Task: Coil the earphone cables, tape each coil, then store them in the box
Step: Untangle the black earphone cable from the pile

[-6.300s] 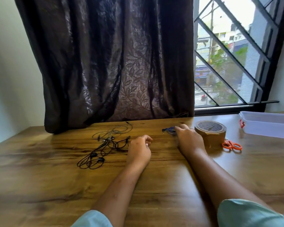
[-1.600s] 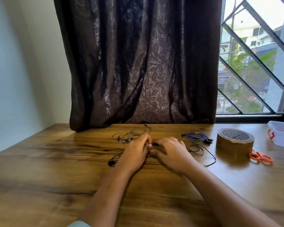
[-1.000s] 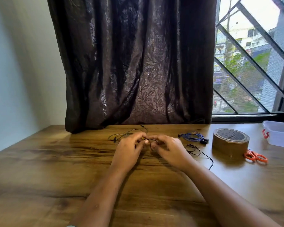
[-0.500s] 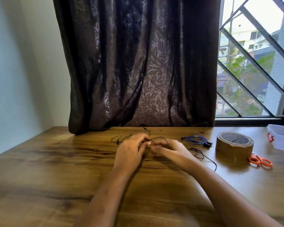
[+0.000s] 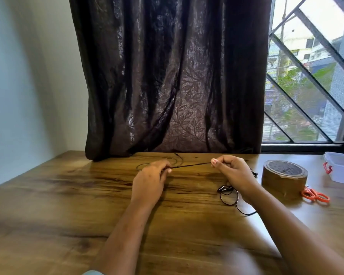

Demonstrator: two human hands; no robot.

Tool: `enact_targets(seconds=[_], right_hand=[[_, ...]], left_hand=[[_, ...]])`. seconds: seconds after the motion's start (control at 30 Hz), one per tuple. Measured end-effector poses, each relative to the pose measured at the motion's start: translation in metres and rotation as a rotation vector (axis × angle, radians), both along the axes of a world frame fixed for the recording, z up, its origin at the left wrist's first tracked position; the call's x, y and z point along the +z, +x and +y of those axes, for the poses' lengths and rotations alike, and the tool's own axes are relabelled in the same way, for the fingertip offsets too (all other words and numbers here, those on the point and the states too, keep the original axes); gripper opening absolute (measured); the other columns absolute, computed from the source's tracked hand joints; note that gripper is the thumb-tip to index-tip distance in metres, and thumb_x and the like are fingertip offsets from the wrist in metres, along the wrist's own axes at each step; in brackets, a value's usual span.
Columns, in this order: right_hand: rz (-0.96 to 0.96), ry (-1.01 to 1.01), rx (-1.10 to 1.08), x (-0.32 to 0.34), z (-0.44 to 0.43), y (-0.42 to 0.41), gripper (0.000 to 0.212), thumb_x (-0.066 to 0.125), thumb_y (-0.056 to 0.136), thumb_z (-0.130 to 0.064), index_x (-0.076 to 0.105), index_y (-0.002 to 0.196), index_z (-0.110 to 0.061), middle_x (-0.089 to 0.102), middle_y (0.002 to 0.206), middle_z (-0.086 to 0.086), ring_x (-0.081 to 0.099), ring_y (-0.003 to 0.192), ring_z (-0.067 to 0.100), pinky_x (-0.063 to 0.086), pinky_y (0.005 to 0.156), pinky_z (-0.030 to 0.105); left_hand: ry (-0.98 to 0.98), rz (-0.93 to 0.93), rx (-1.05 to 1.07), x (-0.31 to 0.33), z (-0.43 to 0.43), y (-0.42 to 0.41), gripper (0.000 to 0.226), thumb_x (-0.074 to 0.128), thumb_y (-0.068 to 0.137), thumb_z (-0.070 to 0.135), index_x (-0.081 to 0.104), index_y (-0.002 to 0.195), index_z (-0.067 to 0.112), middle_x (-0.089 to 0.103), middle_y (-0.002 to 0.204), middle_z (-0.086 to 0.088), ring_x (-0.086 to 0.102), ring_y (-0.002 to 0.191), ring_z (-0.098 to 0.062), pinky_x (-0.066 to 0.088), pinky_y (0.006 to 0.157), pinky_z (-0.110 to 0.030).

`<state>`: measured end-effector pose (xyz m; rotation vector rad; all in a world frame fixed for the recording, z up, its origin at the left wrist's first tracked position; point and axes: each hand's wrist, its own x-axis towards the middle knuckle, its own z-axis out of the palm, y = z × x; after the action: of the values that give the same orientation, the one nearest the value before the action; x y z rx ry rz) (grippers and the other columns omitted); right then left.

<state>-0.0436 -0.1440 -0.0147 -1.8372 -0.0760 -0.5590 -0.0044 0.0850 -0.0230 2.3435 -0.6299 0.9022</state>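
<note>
A black earphone cable [image 5: 191, 165] runs taut between my two hands above the wooden table [image 5: 68, 205]. My left hand [image 5: 149, 180] pinches its left part, and my right hand [image 5: 234, 172] pinches it near the thumb. The cable's loose end with the earbuds [image 5: 225, 189] lies looped on the table under my right wrist. A second thin cable [image 5: 177, 158] lies behind my left hand by the curtain. The brown tape roll [image 5: 284, 176] stands to the right. The clear plastic box [image 5: 341, 167] sits at the right edge.
Orange-handled scissors [image 5: 316, 196] lie in front of the tape roll. A dark curtain [image 5: 167, 76] hangs down to the table's back edge. A barred window [image 5: 310, 76] is at the right, a pale wall at the left.
My hands were close together on the cable; now they have drawn apart and the cable is stretched straight between them. My right hand moved to the right, covering the blue earphones.
</note>
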Motion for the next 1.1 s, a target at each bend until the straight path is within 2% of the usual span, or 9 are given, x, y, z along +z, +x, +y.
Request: enact_targets(seconds=[0.2, 0.4, 0.47, 0.57, 0.73, 0.87, 0.97, 1.03, 1.1], right_hand=[[-0.091, -0.007, -0.225, -0.003, -0.005, 0.003, 0.017, 0.068, 0.086, -0.032, 0.071, 0.073, -0.021, 0.064, 0.065, -0.003, 0.054, 0.065, 0.011, 0.05, 0.064, 0.038], [-0.093, -0.069, -0.192, -0.005, 0.001, 0.002, 0.019, 0.069, 0.085, -0.029, 0.069, 0.071, -0.018, 0.057, 0.06, -0.01, 0.049, 0.061, 0.006, 0.038, 0.059, 0.02], [-0.083, -0.083, -0.175, -0.006, 0.001, 0.002, 0.018, 0.069, 0.086, -0.03, 0.07, 0.071, -0.019, 0.059, 0.063, -0.009, 0.051, 0.064, 0.007, 0.039, 0.06, 0.02], [-0.071, -0.099, -0.159, -0.008, -0.002, 0.002, 0.019, 0.07, 0.085, -0.031, 0.07, 0.07, -0.019, 0.057, 0.058, -0.01, 0.052, 0.064, 0.007, 0.042, 0.064, 0.022], [-0.044, -0.041, -0.119, -0.008, -0.002, 0.0, 0.021, 0.069, 0.085, -0.03, 0.067, 0.068, -0.019, 0.05, 0.049, -0.014, 0.048, 0.058, 0.004, 0.044, 0.066, 0.023], [-0.017, -0.103, -0.065, -0.007, 0.014, -0.001, 0.015, 0.071, 0.084, -0.028, 0.07, 0.072, -0.019, 0.05, 0.047, -0.015, 0.044, 0.052, 0.0, 0.04, 0.056, 0.016], [-0.028, -0.171, 0.026, -0.006, 0.031, -0.002, 0.015, 0.071, 0.084, -0.018, 0.069, 0.07, -0.022, 0.056, 0.049, -0.017, 0.048, 0.049, -0.003, 0.037, 0.05, 0.009], [-0.034, -0.176, 0.073, -0.005, 0.037, -0.001, 0.016, 0.067, 0.084, -0.01, 0.069, 0.072, -0.02, 0.061, 0.053, -0.015, 0.054, 0.049, -0.003, 0.042, 0.052, 0.011], [-0.04, -0.225, 0.057, -0.005, 0.035, -0.001, 0.015, 0.068, 0.084, -0.013, 0.069, 0.072, -0.022, 0.059, 0.053, -0.019, 0.052, 0.05, -0.005, 0.041, 0.053, 0.011]], left_hand=[[-0.096, 0.032, 0.137, 0.002, 0.01, 0.004, 0.021, 0.052, 0.095, 0.026, 0.067, 0.108, 0.021, 0.069, 0.103, 0.004, 0.064, 0.087, -0.014, 0.042, 0.067, -0.022], [-0.292, 0.189, 0.095, 0.001, 0.008, 0.009, 0.017, 0.049, 0.096, 0.012, 0.065, 0.101, 0.017, 0.06, 0.091, 0.007, 0.053, 0.082, -0.007, 0.033, 0.063, -0.012], [-0.357, 0.234, 0.1, 0.001, 0.01, 0.01, 0.022, 0.049, 0.093, 0.002, 0.065, 0.1, 0.015, 0.061, 0.099, 0.003, 0.053, 0.087, -0.007, 0.038, 0.071, -0.012], [-0.345, 0.222, 0.224, 0.0, 0.017, 0.012, 0.023, 0.052, 0.09, -0.002, 0.067, 0.103, 0.011, 0.063, 0.107, -0.008, 0.055, 0.094, -0.014, 0.045, 0.084, -0.026], [-0.109, 0.232, 0.302, -0.008, 0.024, 0.016, 0.04, 0.055, 0.083, -0.009, 0.065, 0.112, 0.017, 0.06, 0.121, -0.003, 0.048, 0.118, -0.023, 0.036, 0.101, -0.034], [-0.023, 0.264, 0.022, -0.007, -0.011, 0.001, 0.045, 0.049, 0.09, 0.001, 0.056, 0.123, 0.03, 0.051, 0.13, 0.01, 0.043, 0.124, -0.008, 0.032, 0.108, -0.026], [-0.197, 0.402, -0.315, -0.001, -0.045, -0.027, 0.033, 0.045, 0.098, 0.023, 0.05, 0.129, 0.032, 0.055, 0.118, 0.015, 0.051, 0.099, 0.009, 0.043, 0.082, -0.008], [-0.285, 0.472, -0.43, -0.004, -0.056, -0.035, 0.028, 0.044, 0.098, 0.034, 0.054, 0.123, 0.032, 0.063, 0.108, 0.013, 0.059, 0.093, 0.003, 0.049, 0.079, -0.017], [-0.345, 0.465, -0.42, -0.002, -0.054, -0.033, 0.019, 0.048, 0.096, 0.03, 0.065, 0.105, 0.027, 0.069, 0.091, 0.008, 0.063, 0.081, -0.002, 0.05, 0.07, -0.017]])
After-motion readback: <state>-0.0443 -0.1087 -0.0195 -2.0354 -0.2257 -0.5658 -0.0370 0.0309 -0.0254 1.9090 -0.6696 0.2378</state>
